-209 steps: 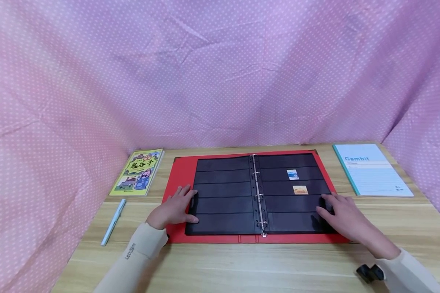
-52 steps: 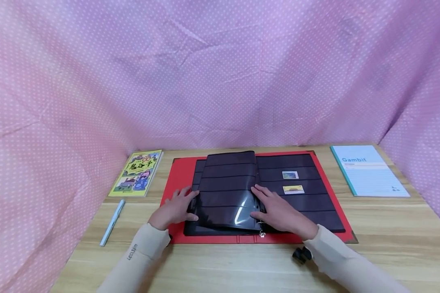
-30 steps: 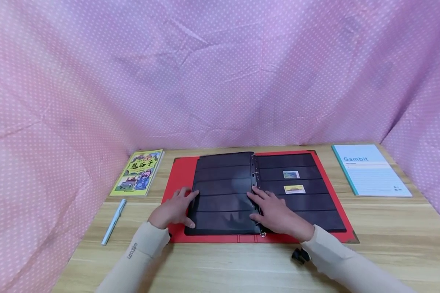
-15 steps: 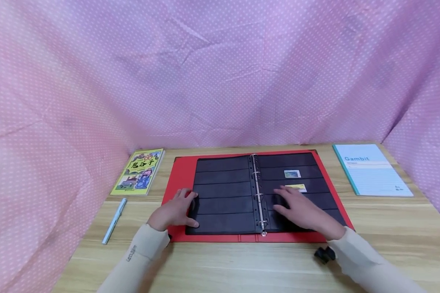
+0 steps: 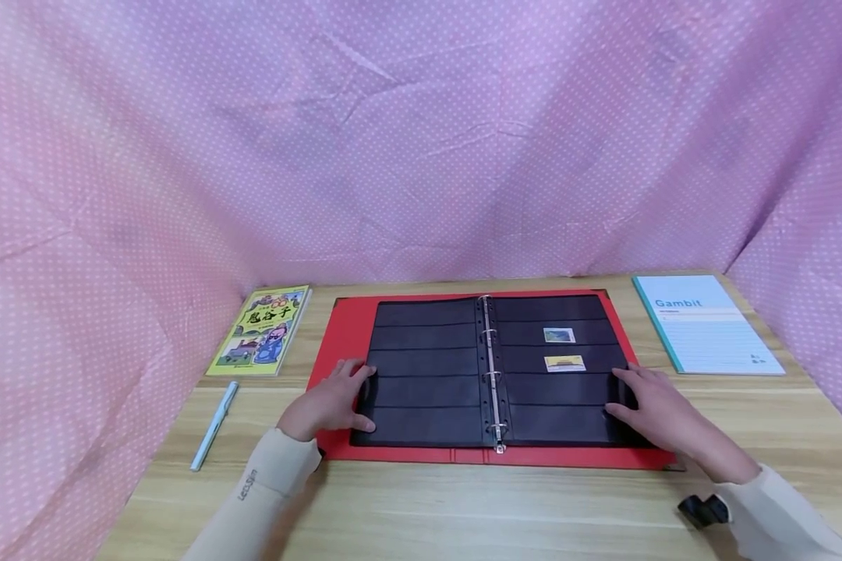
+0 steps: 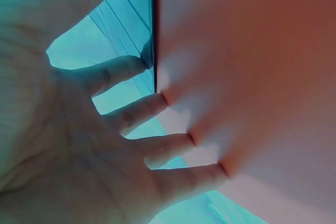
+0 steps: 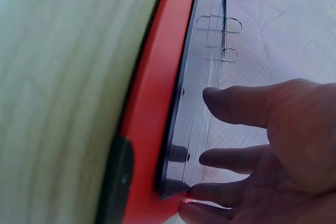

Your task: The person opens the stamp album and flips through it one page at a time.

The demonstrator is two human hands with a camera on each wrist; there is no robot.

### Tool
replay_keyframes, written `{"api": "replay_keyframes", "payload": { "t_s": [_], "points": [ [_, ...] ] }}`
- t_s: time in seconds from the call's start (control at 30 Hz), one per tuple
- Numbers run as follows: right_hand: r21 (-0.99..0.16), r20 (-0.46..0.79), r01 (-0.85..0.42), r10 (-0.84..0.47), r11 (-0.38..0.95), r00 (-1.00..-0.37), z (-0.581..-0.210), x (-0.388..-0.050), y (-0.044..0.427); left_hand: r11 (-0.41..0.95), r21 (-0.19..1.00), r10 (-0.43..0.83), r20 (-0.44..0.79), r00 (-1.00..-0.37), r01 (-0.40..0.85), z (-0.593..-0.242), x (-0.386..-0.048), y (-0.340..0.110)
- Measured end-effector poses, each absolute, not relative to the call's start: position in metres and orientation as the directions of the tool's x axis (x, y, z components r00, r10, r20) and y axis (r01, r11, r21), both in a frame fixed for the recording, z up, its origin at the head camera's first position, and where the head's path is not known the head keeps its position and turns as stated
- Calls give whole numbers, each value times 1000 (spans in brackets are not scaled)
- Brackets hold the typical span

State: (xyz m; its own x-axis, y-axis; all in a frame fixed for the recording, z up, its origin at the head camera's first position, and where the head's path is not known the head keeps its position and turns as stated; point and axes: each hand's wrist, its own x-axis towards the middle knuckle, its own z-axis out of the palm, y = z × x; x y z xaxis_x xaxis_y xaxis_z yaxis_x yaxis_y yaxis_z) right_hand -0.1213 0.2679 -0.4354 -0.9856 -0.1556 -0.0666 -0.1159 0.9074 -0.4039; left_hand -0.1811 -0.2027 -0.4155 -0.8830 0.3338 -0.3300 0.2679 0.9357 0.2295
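Observation:
A red ring binder (image 5: 347, 331), a stamp album, lies open with black pocket pages. Its left page (image 5: 428, 362) shows no stamps. On the right page (image 5: 557, 425) are a bluish-green stamp (image 5: 559, 335) and, one row lower, a yellow stamp (image 5: 564, 364). With fingers spread, my left hand (image 5: 330, 401) rests at the left page's outer edge; the left wrist view has several fingertips (image 6: 191, 139) on the red cover. My right hand (image 5: 659, 409) is at the right page's outer edge, thumb and fingers apart. Neither hand grips anything.
A yellow comic-style book (image 5: 260, 331) lies at the back left, with a light blue pen (image 5: 214, 425) in front of it. At the back right is a pale blue notebook (image 5: 709, 323). Metal rings (image 5: 491, 374) stand along the binder's spine. Behind the table hangs a pink dotted cloth (image 5: 421, 156).
A page has been turned over to the left, and different stamps show on the right. My right hand went to the spine, then returned to the right edge. My left hand stayed put.

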Motion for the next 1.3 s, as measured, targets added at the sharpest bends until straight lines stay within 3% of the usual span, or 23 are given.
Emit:
{"api": "replay_keyframes", "payload": {
  "t_s": [0.3,0.67,0.93,1.13,1.3],
  "points": [
    [-424,-41,-127,-159,897,-986,-436,-128,270,937,229,330,-327,-886,264,-418,-178,-202],
    [-575,60,-152,-143,804,-988,-410,-120,269,935,216,339,-320,-885,280,-417,-175,-204],
    [-623,210,-365,-301,692,-930,-393,-110,246,932,209,350,-316,-882,295,-416,-172,-203],
    [-634,274,-454,-366,626,-889,-375,-109,237,931,217,353,-320,-879,294,-417,-173,-200],
    [-648,414,-587,-422,486,-806,-360,-114,230,935,197,347,-323,-881,296,-416,-173,-200]
  ]
}}
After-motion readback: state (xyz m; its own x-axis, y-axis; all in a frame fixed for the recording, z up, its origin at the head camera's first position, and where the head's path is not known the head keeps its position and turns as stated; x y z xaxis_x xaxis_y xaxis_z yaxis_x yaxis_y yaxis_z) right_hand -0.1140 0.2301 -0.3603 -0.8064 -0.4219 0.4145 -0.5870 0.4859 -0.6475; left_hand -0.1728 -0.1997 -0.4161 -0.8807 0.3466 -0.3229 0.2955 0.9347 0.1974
